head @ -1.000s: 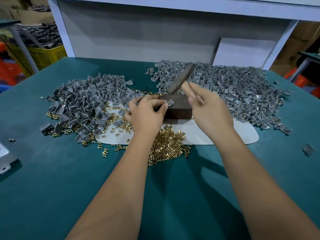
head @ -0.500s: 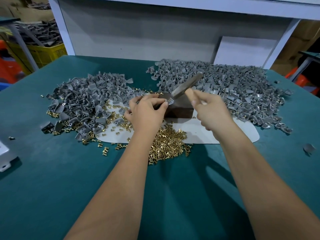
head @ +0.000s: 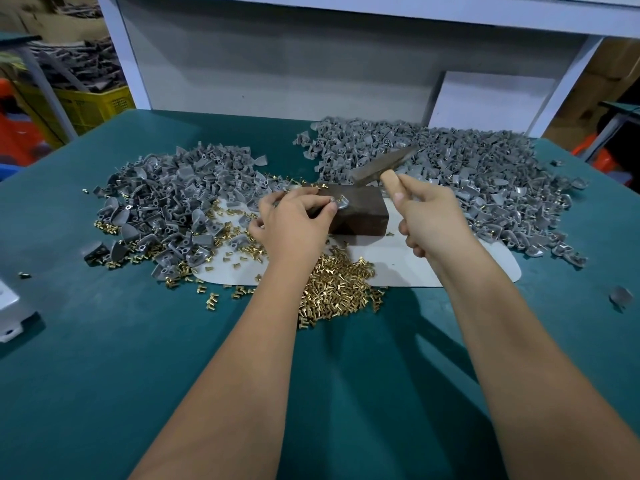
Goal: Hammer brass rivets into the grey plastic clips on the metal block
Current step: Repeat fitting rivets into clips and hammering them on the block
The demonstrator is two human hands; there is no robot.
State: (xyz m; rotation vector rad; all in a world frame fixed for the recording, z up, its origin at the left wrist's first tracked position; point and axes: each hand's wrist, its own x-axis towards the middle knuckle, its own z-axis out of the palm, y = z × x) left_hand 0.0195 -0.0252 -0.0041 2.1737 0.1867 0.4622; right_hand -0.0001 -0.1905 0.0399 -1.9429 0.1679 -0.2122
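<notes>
A dark metal block [head: 363, 213] sits on a white mat [head: 398, 268] in the middle of the green table. On its top lies a grey plastic clip [head: 341, 202], pinched at its left end by my left hand [head: 294, 223]. My right hand [head: 433, 216] grips the wooden handle of a small hammer [head: 382, 166], whose metal head hangs just above and behind the block's far edge. Loose brass rivets [head: 332, 289] lie heaped in front of the block, partly under my left forearm.
A pile of grey clips [head: 166, 199] mixed with rivets spreads to the left, a larger pile [head: 467, 181] to the right. A white bracket [head: 10, 313] lies at the left table edge. A white panel closes the back; a yellow crate [head: 90, 105] stands beyond.
The hammer head has swung down and then lifted a little off the clip, tilting to the right. My left hand keeps holding the clip on the block.
</notes>
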